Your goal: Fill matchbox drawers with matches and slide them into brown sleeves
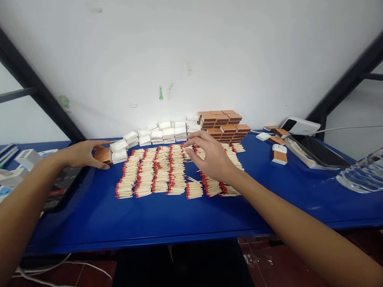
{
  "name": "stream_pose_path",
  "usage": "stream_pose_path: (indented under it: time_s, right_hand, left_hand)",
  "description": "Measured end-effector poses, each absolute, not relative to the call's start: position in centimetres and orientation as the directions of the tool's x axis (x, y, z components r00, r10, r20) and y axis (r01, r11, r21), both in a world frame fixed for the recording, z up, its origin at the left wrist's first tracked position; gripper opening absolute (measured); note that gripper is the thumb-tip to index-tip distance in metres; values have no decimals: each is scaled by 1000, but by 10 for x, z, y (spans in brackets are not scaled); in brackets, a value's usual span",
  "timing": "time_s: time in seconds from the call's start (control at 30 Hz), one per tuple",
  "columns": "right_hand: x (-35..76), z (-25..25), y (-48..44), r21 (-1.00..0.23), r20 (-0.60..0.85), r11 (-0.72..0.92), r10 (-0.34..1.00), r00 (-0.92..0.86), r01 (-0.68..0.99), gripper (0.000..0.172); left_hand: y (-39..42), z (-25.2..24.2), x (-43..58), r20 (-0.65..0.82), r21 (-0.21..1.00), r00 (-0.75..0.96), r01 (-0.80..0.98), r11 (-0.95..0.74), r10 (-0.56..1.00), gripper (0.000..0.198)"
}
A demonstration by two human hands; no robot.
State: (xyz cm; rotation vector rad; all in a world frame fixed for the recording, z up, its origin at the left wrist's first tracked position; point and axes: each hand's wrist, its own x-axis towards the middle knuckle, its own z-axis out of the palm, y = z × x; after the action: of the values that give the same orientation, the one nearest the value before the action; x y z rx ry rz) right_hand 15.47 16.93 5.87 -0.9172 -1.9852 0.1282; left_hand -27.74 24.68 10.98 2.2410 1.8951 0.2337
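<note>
My left hand [83, 154] reaches to the left end of a row of white matchbox trays [119, 156], its thumb and fingers around an orange-brown matchbox [103, 156]. Several columns of red-tipped matches [161, 171] lie on the blue table [134, 219]. Over the right-hand columns is my right hand [208, 153], its fingers bent and its thumb apart from them, with nothing visible between them. Behind the matches, more white trays [168, 134] are stacked against the wall, beside a stack of orange-brown matchboxes [224, 124].
A dark tablet [60, 189] and white power adapters [28, 158] lie at the left. At the right are loose matchbox parts [279, 157], a white device [301, 125], a black-topped pouch [320, 150] and clear plastic wrap [369, 172].
</note>
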Motion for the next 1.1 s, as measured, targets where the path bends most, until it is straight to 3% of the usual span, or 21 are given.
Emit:
stream_pose_path:
  time_s: [0.1,0.17,0.27,0.37,0.53,0.63,0.8,0.97,1.1]
  right_hand:
    - [155,59,169,-422,703,721,643,-303,550,14]
    - [155,59,169,-420,704,722,642,-305,550,14]
    - [154,59,169,-419,696,719,646,-313,554,15]
    - [155,58,169,-424,689,714,654,-313,557,14]
    - [157,60,171,-436,691,710,658,-300,553,14]
    - [157,61,171,-438,689,708,660,-298,554,14]
    - [158,61,171,-448,682,703,668,-297,553,15]
    - [162,67,172,-439,680,690,674,-290,575,15]
    - [170,75,173,-457,476,588,795,-375,667,16]
  left_hand:
    - [246,112,-279,-132,252,181,957,-144,975,121]
    - [244,116,-277,-111,235,163,963,-134,980,121]
    - [239,123,-268,-31,191,154,971,-145,988,103]
    - [237,126,-254,76,116,221,967,-228,972,72]
    - [249,120,-244,180,-46,389,921,-388,903,53]
    - [255,116,-247,185,-50,397,917,-395,899,45]
    - [255,116,-247,215,15,354,931,-365,910,43]
    - [245,125,-250,249,-79,310,951,-300,917,44]
    - [221,141,-243,356,-118,235,972,-206,904,47]
